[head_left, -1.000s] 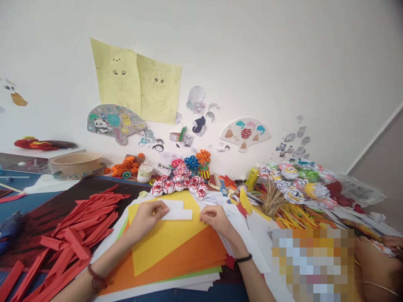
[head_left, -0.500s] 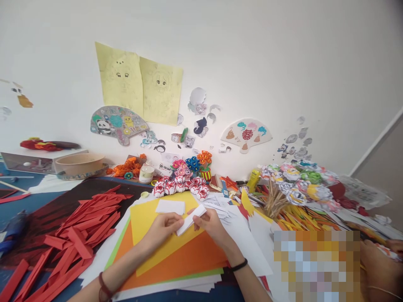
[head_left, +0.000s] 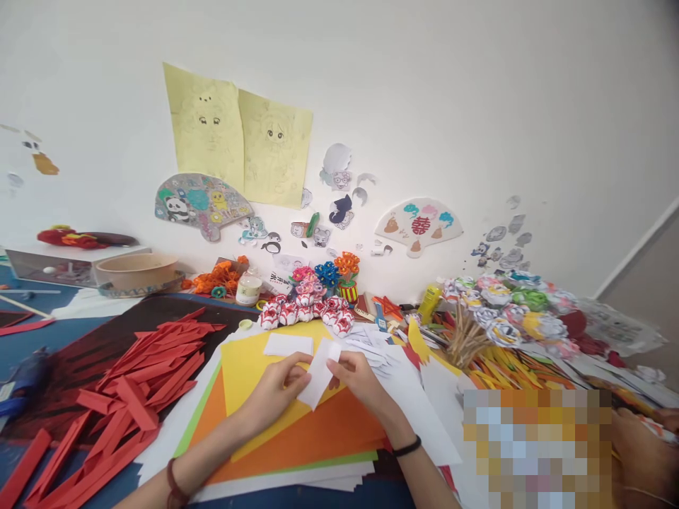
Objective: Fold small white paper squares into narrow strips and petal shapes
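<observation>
A yellow rectangular paper sheet (head_left: 241,371) lies below, partly hidden by my left grip (head_left: 276,389) and right grip (head_left: 361,382). The right pinches a white oblong paper piece (head_left: 320,376) above it, covering part of its edge; whether the left pinches too, I cannot tell.

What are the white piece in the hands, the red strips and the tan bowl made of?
The white piece looks like matte paper: thin, with straight edges. The red strips seem to be matte paper or thin card, judging by their crisp folds. The tan bowl may be smooth plastic or wood; its even, plain surface leaves that open.
</observation>
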The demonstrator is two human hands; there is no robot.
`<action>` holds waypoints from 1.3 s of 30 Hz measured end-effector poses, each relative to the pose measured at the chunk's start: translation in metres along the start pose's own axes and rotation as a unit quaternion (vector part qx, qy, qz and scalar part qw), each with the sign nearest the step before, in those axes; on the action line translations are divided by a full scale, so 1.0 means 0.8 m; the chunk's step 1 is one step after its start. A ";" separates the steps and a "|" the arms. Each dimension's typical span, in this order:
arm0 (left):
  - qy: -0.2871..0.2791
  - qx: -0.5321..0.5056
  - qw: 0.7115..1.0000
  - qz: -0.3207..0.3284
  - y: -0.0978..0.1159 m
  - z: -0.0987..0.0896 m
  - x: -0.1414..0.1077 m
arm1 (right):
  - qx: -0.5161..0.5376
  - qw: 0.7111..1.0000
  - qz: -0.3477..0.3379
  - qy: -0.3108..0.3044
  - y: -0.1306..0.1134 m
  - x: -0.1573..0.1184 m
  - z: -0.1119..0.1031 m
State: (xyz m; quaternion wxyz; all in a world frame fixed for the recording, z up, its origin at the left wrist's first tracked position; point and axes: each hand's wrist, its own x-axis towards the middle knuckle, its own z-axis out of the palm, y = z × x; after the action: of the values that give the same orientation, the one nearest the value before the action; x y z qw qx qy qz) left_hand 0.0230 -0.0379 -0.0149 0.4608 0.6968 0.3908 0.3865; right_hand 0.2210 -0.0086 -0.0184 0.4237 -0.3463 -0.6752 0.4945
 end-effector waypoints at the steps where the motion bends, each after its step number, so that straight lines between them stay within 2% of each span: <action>1: -0.002 -0.015 1.000 -0.008 -0.002 -0.001 0.001 | -0.004 1.000 -0.001 0.003 0.000 0.000 0.000; 4: -0.004 -0.022 1.000 -0.019 -0.004 -0.003 0.002 | 0.005 0.999 -0.002 0.037 0.005 0.001 0.002; 7: 0.042 0.054 0.998 0.002 0.005 -0.003 0.002 | 0.015 0.998 0.015 0.061 0.009 0.001 0.009; 11: 0.126 0.149 0.980 0.030 0.017 -0.003 0.000 | 0.017 0.999 0.028 0.031 0.007 -0.001 0.022; 14: 0.160 0.177 0.970 0.050 0.018 -0.004 -0.001 | 0.023 0.999 0.020 0.012 0.004 -0.004 0.030; 22: 0.182 0.220 0.956 0.063 0.014 -0.002 -0.002 | -0.035 0.999 0.005 0.010 0.004 -0.009 0.035; 25: 0.198 0.277 0.937 0.085 0.004 -0.001 -0.002 | -0.019 1.000 0.005 0.020 0.001 -0.008 0.037; 28: 0.215 0.346 0.905 0.124 -0.008 -0.004 -0.002 | 0.017 1.000 0.011 0.015 0.001 -0.006 0.038; 31: 0.184 0.393 0.884 0.174 -0.011 -0.007 -0.002 | 0.007 0.999 0.010 0.037 0.004 -0.004 0.037; 33: 0.156 0.383 0.890 0.194 -0.007 -0.008 -0.001 | -0.016 0.998 0.006 0.063 0.007 -0.003 0.034; 35: 0.153 0.327 0.914 0.186 0.000 -0.007 0.000 | -0.032 0.996 0.001 0.079 0.009 -0.003 0.032; 39: 0.161 0.124 0.975 0.085 0.013 -0.008 0.007 | -0.035 0.997 -0.001 0.072 0.006 -0.004 0.032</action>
State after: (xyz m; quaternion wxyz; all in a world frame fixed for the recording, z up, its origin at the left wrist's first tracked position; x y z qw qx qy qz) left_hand 0.0214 -0.0330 -0.0024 0.2666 0.7081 0.4439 0.4799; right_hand 0.1994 -0.0194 -0.0276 0.4594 -0.3948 -0.6601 0.4442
